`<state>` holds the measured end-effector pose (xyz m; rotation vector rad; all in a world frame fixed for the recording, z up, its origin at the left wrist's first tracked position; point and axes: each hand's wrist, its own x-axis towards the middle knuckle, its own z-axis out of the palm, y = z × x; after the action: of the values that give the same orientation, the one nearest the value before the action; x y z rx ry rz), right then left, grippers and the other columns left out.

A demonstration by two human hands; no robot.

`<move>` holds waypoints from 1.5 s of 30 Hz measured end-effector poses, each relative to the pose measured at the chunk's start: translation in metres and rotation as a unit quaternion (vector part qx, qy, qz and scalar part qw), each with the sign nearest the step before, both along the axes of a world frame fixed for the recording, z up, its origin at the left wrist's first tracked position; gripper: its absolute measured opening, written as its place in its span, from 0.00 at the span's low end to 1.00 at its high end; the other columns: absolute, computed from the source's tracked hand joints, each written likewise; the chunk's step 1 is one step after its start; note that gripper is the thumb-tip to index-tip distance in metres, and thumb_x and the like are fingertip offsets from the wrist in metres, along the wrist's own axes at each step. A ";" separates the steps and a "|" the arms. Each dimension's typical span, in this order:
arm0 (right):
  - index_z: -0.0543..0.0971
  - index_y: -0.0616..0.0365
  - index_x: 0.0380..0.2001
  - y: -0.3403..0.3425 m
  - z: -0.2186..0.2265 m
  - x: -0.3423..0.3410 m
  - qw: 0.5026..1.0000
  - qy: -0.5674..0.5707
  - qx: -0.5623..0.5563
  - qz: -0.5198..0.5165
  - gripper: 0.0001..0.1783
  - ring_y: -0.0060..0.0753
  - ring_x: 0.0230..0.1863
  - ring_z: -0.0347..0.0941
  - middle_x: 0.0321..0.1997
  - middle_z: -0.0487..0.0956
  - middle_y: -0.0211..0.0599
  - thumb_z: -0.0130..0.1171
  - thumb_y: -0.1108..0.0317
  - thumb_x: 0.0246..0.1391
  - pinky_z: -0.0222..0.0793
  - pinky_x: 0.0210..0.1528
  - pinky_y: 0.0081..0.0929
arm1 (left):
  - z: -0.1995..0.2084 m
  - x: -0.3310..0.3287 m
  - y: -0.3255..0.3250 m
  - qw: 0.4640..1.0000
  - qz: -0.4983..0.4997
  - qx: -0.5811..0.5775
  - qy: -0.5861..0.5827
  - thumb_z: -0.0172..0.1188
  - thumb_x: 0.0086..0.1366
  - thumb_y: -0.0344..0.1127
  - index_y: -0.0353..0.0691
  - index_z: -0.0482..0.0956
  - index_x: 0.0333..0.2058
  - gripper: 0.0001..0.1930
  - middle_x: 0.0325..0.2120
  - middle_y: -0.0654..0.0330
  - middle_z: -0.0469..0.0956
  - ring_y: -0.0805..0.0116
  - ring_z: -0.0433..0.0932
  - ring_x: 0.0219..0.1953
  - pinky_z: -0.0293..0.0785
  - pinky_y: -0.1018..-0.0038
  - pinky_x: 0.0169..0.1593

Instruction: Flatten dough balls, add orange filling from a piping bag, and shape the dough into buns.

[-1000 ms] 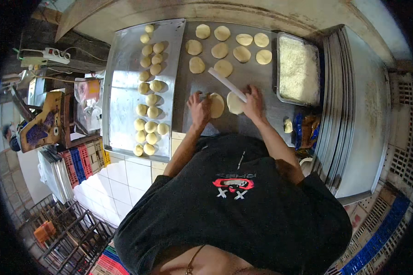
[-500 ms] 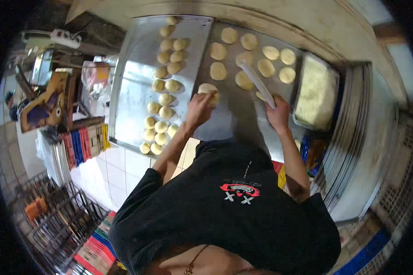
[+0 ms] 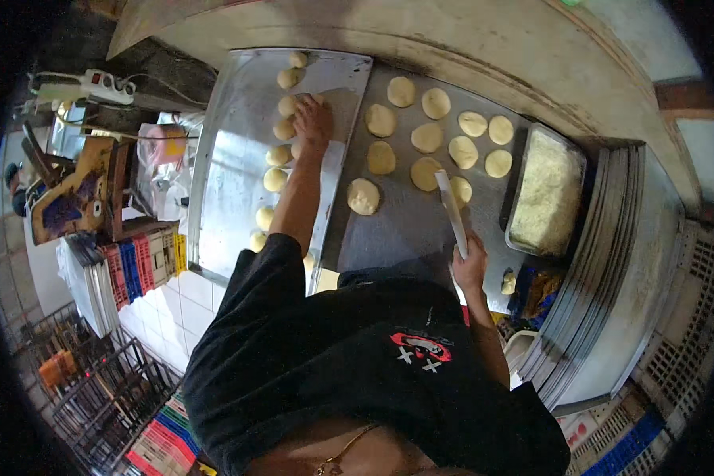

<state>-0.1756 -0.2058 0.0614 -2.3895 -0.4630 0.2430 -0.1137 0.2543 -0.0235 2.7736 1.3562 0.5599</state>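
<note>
Dough balls [image 3: 275, 179] beside left hand [image 3: 313, 124]; hand partly spread, grip unclear. Right hand [image 3: 470, 266] closed around white stick [image 3: 451, 210], dough rounds [image 3: 427, 139] ahead.

Power strip [image 3: 107, 86]: white, 10 o'clock.
Crates [image 3: 144, 260]: red, blue, cream, yellow; 9 o'clock.
Racking [image 3: 107, 394]: black, 8 o'clock.
Wall [image 3: 452, 47]: stained, 1 o'clock.

A bakery kitchen, it seems: a flat dark-grey metal tray [image 3: 393, 230] carries round, flat, pale-yellow dough discs [image 3: 381, 158]; left of it sit round pale-yellow dough balls [image 3: 275, 179]; at its right, a rectangular silver metal pan [image 3: 523, 247] of pale-yellow crumbs [image 3: 546, 190] and stacked thin grey metal sheets [image 3: 591, 270].
</note>
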 end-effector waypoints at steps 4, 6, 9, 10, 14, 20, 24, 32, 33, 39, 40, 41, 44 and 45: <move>0.76 0.62 0.42 -0.033 0.001 -0.024 0.989 0.074 -0.076 -0.104 0.14 0.58 0.44 0.74 0.41 0.77 0.53 0.58 0.69 0.52 0.70 0.46 0.44 | 0.035 0.009 -0.023 0.961 -0.270 -0.048 -0.014 0.58 0.59 0.43 0.41 0.71 0.47 0.19 0.41 0.51 0.75 0.48 0.78 0.36 0.75 0.54 0.34; 0.76 0.63 0.39 -0.045 -0.004 -0.040 0.983 0.079 -0.053 -0.154 0.13 0.56 0.37 0.76 0.35 0.78 0.53 0.60 0.67 0.52 0.71 0.39 0.44 | 0.064 0.002 -0.074 0.925 -0.368 -0.087 -0.045 0.58 0.59 0.41 0.44 0.71 0.48 0.19 0.42 0.53 0.75 0.49 0.78 0.37 0.75 0.55 0.35; 0.76 0.63 0.38 -0.054 -0.009 -0.043 0.980 0.038 0.035 -0.194 0.15 0.52 0.32 0.76 0.30 0.78 0.52 0.62 0.64 0.53 0.69 0.34 0.41 | 0.082 -0.034 -0.179 0.830 -0.535 -0.136 0.082 0.59 0.57 0.39 0.46 0.71 0.48 0.19 0.43 0.55 0.75 0.50 0.78 0.35 0.76 0.56 0.34; 0.76 0.63 0.38 -0.052 -0.004 -0.037 0.982 0.041 0.040 -0.180 0.15 0.52 0.32 0.76 0.30 0.78 0.52 0.62 0.64 0.53 0.69 0.34 0.41 | 0.036 -0.062 -0.206 0.803 -0.579 -0.134 0.044 0.59 0.58 0.40 0.47 0.71 0.49 0.19 0.44 0.55 0.75 0.54 0.79 0.35 0.77 0.58 0.35; 0.76 0.60 0.40 -0.067 0.007 -0.032 0.977 0.029 0.057 -0.201 0.13 0.49 0.29 0.76 0.29 0.78 0.49 0.61 0.65 0.54 0.69 0.30 0.36 | 0.021 -0.128 -0.308 0.743 -0.651 -0.151 0.016 0.61 0.55 0.55 0.46 0.70 0.53 0.30 0.47 0.52 0.74 0.53 0.75 0.47 0.73 0.55 0.44; 0.79 0.57 0.40 -0.092 -0.002 -0.054 0.987 -0.107 -0.039 -0.112 0.13 0.45 0.36 0.76 0.35 0.79 0.41 0.64 0.68 0.50 0.71 0.38 0.37 | 0.055 -0.144 -0.311 0.832 -0.504 -0.229 0.046 0.57 0.59 0.58 0.34 0.57 0.62 0.41 0.58 0.46 0.63 0.47 0.63 0.60 0.56 0.53 0.62; 0.81 0.57 0.40 -0.094 -0.017 -0.064 0.979 -0.188 -0.039 0.067 0.15 0.39 0.43 0.75 0.41 0.79 0.34 0.66 0.70 0.46 0.68 0.47 0.38 | 0.053 -0.191 -0.301 0.860 -0.459 -0.216 -0.048 0.50 0.66 0.49 0.28 0.56 0.62 0.35 0.63 0.43 0.58 0.47 0.54 0.66 0.47 0.52 0.67; 0.58 0.67 0.64 -0.030 -0.041 -0.005 0.960 -0.171 -0.197 0.099 0.38 0.49 0.70 0.51 0.69 0.57 0.53 0.46 0.49 0.61 0.43 0.70 0.51 | 0.022 -0.136 -0.282 0.911 -0.387 -0.132 0.054 0.43 0.68 0.47 0.25 0.55 0.62 0.33 0.65 0.41 0.53 0.49 0.49 0.69 0.40 0.50 0.69; 0.58 0.67 0.64 -0.021 -0.041 0.014 0.960 -0.174 -0.196 0.098 0.38 0.49 0.70 0.51 0.69 0.57 0.53 0.46 0.49 0.61 0.43 0.70 0.51 | 0.022 -0.119 -0.276 0.921 -0.370 -0.116 0.035 0.44 0.67 0.48 0.25 0.55 0.62 0.34 0.65 0.41 0.53 0.49 0.48 0.69 0.40 0.50 0.69; 0.57 0.68 0.64 0.011 -0.059 0.082 0.963 -0.244 -0.112 -0.001 0.37 0.51 0.70 0.51 0.69 0.57 0.54 0.48 0.50 0.61 0.46 0.68 0.52 | 0.028 -0.058 -0.252 0.942 -0.331 -0.058 -0.012 0.45 0.66 0.48 0.25 0.55 0.62 0.35 0.65 0.42 0.53 0.50 0.49 0.69 0.38 0.51 0.70; 0.57 0.68 0.63 0.011 -0.063 0.074 0.970 -0.223 -0.100 0.014 0.38 0.51 0.70 0.52 0.68 0.57 0.54 0.49 0.50 0.60 0.46 0.68 0.52 | 0.026 -0.066 -0.255 0.942 -0.329 -0.059 -0.010 0.45 0.66 0.48 0.25 0.55 0.62 0.35 0.65 0.42 0.53 0.50 0.49 0.69 0.38 0.51 0.70; 0.57 0.68 0.63 0.006 -0.063 0.068 0.974 -0.204 -0.091 0.023 0.38 0.51 0.70 0.52 0.68 0.57 0.54 0.49 0.51 0.60 0.47 0.68 0.53 | 0.028 -0.078 -0.263 0.932 -0.353 -0.083 -0.001 0.45 0.66 0.47 0.27 0.54 0.63 0.34 0.65 0.42 0.54 0.50 0.49 0.69 0.38 0.50 0.69; 0.56 0.67 0.64 -0.022 -0.056 0.006 0.973 -0.173 -0.124 0.087 0.38 0.51 0.70 0.50 0.69 0.57 0.52 0.50 0.52 0.59 0.45 0.69 0.53 | 0.029 -0.139 -0.288 0.907 -0.398 -0.123 0.058 0.45 0.66 0.47 0.28 0.51 0.64 0.35 0.66 0.44 0.53 0.49 0.48 0.69 0.37 0.49 0.69; 0.56 0.66 0.64 -0.031 -0.057 -0.015 0.973 -0.156 -0.133 0.106 0.38 0.51 0.71 0.50 0.69 0.56 0.52 0.51 0.53 0.58 0.44 0.69 0.53 | 0.029 -0.156 -0.297 0.906 -0.391 -0.156 0.050 0.46 0.66 0.46 0.28 0.51 0.64 0.35 0.66 0.44 0.52 0.49 0.47 0.69 0.37 0.50 0.70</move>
<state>-0.1908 -0.2364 0.0048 -2.6535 -0.8833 0.0219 -0.2701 -0.0431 0.0059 2.7523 0.2078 0.1372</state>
